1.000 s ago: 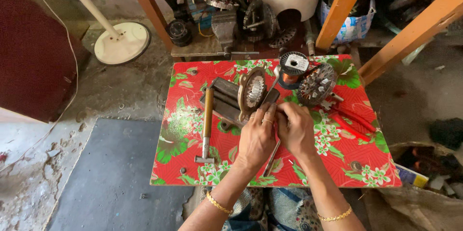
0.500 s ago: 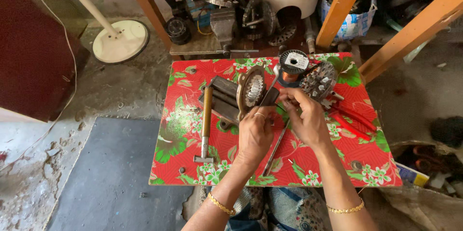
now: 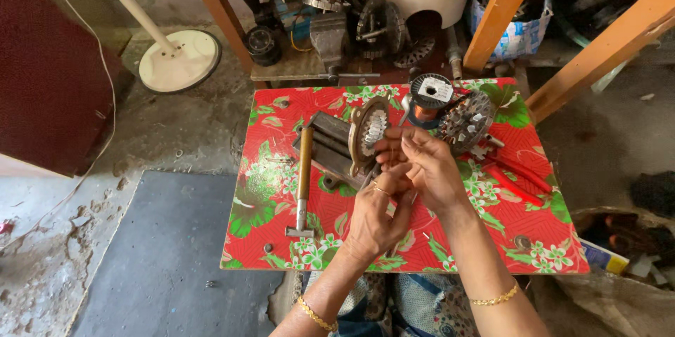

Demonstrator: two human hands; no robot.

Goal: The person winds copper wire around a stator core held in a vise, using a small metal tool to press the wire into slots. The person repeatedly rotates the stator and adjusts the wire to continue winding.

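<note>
Your right hand [image 3: 429, 168] is curled over the middle of the work with its fingertips pinched together, seemingly on a fine strand of copper wire, though the strand itself is too thin to make out, so what it grips cannot be told for sure. Your left hand [image 3: 376, 214] sits just below and against it, fingers bent inward toward the same spot; whether it clamps anything is hidden behind the right hand. Both hands hover right beside the round winding former [image 3: 367, 133], which stands on edge on a dark metal stand [image 3: 330, 143], probably so its rim faces you and wire can be fed onto it. Behind your fingers, the spool of copper wire [image 3: 429, 98] stands near the table's far edge, close enough to pay out wire, and a stator core [image 3: 467, 120] with slotted teeth lies just to its right. A wooden-handled hammer [image 3: 304, 182] lies lengthwise to the left of the stand, well apart from your hands. Red-handled pliers [image 3: 517, 179] lie to the right on the red floral tablecloth [image 3: 267, 203]. Beyond the table, a bench vise [image 3: 330, 41] and motor parts crowd a low shelf, and a fan base [image 3: 179, 61] rests on the floor.
</note>
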